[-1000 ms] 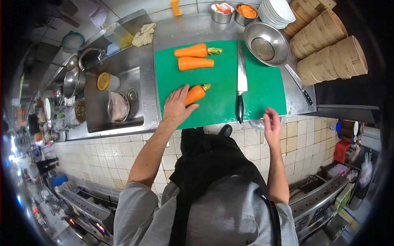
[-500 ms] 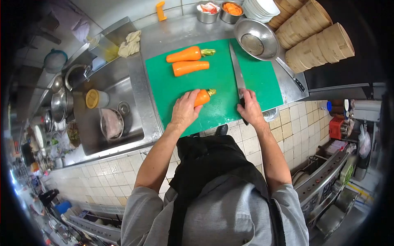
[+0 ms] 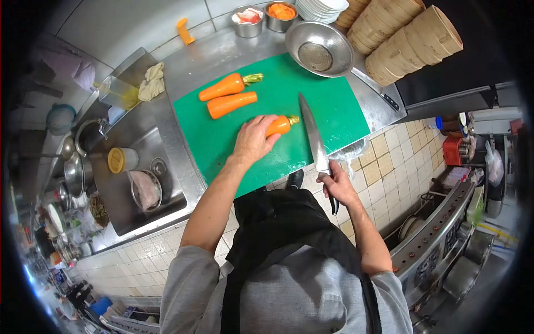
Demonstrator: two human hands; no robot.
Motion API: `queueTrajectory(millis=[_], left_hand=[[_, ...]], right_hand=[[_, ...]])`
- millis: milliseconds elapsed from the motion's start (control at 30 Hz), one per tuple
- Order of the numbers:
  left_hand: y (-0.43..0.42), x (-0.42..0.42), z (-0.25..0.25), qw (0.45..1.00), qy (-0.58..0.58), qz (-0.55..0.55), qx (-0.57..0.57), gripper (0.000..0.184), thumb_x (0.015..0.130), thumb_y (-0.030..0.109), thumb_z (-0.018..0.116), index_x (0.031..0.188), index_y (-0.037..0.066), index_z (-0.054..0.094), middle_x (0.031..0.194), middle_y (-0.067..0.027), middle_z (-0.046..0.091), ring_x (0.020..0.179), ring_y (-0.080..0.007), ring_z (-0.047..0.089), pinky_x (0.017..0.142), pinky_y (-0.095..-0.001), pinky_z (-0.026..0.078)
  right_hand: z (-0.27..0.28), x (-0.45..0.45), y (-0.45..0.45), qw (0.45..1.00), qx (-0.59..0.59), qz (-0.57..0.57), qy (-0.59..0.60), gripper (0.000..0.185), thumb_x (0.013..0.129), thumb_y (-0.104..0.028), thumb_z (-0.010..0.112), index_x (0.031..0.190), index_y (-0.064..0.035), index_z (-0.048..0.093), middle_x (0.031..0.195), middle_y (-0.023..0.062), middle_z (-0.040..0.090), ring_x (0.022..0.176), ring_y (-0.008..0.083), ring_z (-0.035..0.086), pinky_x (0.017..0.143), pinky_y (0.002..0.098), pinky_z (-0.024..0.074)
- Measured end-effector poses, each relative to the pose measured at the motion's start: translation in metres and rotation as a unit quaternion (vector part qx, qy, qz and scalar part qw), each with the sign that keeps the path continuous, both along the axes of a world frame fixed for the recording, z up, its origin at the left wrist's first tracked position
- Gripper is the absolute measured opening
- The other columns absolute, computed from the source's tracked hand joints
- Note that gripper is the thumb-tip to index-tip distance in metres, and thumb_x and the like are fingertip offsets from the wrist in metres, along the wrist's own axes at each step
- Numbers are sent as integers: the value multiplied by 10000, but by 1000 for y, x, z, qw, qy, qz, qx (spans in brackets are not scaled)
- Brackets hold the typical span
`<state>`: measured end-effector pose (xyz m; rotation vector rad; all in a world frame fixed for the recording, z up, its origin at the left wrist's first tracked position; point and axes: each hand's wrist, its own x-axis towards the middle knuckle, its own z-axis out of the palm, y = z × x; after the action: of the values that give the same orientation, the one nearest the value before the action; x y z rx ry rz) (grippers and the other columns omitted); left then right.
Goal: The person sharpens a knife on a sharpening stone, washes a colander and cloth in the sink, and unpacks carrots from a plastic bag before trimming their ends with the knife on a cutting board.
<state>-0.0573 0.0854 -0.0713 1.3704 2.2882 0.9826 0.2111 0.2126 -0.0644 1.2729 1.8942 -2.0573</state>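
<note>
On the green cutting board (image 3: 267, 156), my left hand (image 3: 255, 138) is closed over a peeled carrot (image 3: 280, 126), whose green stem end sticks out to the right. The hand covers the rest of that carrot. My right hand (image 3: 340, 185) grips the black handle of a large kitchen knife (image 3: 312, 131) just off the board's front edge. Its blade points up and away over the board, a little right of the carrot's stem. Farther back lie two more carrots side by side, a whole carrot (image 3: 223, 87) with a green stem and a stemless carrot (image 3: 231, 104).
A metal colander (image 3: 320, 50) rests at the board's back right corner, near bamboo steamers (image 3: 414, 47) and a second knife (image 3: 384, 96). Metal containers of orange pieces (image 3: 281, 15) and red-and-white food (image 3: 247, 21) stand behind. The sink (image 3: 167, 195) at left holds a bowl of meat (image 3: 146, 191).
My right hand has drawn the knife back toward me, so its handle now sits past the board's front edge. My left hand stays on the carrot. The camera view has shifted.
</note>
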Motion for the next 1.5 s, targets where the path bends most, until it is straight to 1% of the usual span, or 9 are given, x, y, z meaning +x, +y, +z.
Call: queueTrajectory(millis=[167, 233, 400, 467, 567, 800, 1067, 1133, 1500], left_hand=[[18, -4, 0, 999, 9, -1, 41, 423, 792, 182, 766, 1175, 88, 612, 1158, -132, 630, 1065, -355, 615, 932, -432, 505], [22, -8, -4, 999, 7, -23, 48, 410, 792, 182, 765, 1163, 88, 617, 1153, -130, 632, 1061, -353, 618, 924, -426, 511], [31, -7, -6, 998, -14, -2, 60, 394, 787, 185, 765, 1146, 105, 625, 1122, -124, 638, 1036, -344, 630, 902, -403, 527], [30, -5, -4, 998, -7, 3, 55, 387, 792, 188, 758, 1148, 114, 626, 1128, -120, 634, 1042, -339, 628, 904, -406, 526], [30, -5, -5, 999, 19, -4, 49, 380, 802, 196, 746, 1157, 133, 626, 1145, -112, 623, 1055, -332, 623, 908, -412, 525], [34, -7, -13, 999, 18, -15, 48, 369, 803, 218, 721, 1156, 177, 622, 1162, -95, 597, 1051, -327, 620, 897, -446, 526], [38, -7, -10, 999, 3, -20, 38, 376, 811, 222, 709, 1172, 180, 613, 1179, -96, 593, 1070, -327, 617, 899, -454, 528], [41, -6, -10, 999, -5, -23, 35, 378, 812, 221, 707, 1176, 182, 612, 1180, -96, 592, 1073, -327, 616, 900, -455, 527], [50, -6, -7, 999, -7, -36, 18, 388, 804, 230, 697, 1182, 188, 621, 1162, -107, 585, 1077, -329, 607, 902, -452, 525]], right_hand=[[5, 8, -1, 995, 88, 44, 6, 385, 947, -95, 588, 1311, -31, 483, 782, 53, 611, 559, 111, 560, 503, 279, 462], [18, 7, -2, 961, 265, 82, 9, 408, 939, -112, 603, 1327, -54, 492, 760, 66, 603, 656, 143, 602, 587, 320, 475], [11, 5, -5, 947, 309, 82, 6, 419, 947, -112, 565, 1352, -62, 471, 824, 192, 645, 748, 308, 658, 676, 402, 498], [-4, 4, -4, 937, 335, 98, 2, 401, 955, -107, 531, 1343, -54, 445, 888, 266, 647, 821, 442, 650, 715, 476, 502], [-1, -1, 1, 950, 281, 125, -60, 355, 970, -106, 512, 1309, -42, 430, 928, 297, 643, 892, 503, 622, 742, 528, 491], [36, -15, -4, 912, 388, 131, -19, 293, 962, -108, 519, 1225, 9, 462, 885, 305, 644, 843, 492, 633, 703, 550, 506], [40, -23, -17, 901, 397, 170, -43, 310, 936, -98, 536, 1217, 14, 469, 968, 289, 639, 879, 477, 635, 724, 538, 515], [35, -20, -17, 893, 422, 157, -6, 311, 945, -69, 529, 1235, 4, 442, 828, 273, 630, 774, 463, 640, 639, 528, 504], [42, -21, -17, 891, 420, 166, -44, 205, 928, -60, 535, 1092, -7, 423, 760, 266, 615, 717, 476, 629, 599, 538, 490]])
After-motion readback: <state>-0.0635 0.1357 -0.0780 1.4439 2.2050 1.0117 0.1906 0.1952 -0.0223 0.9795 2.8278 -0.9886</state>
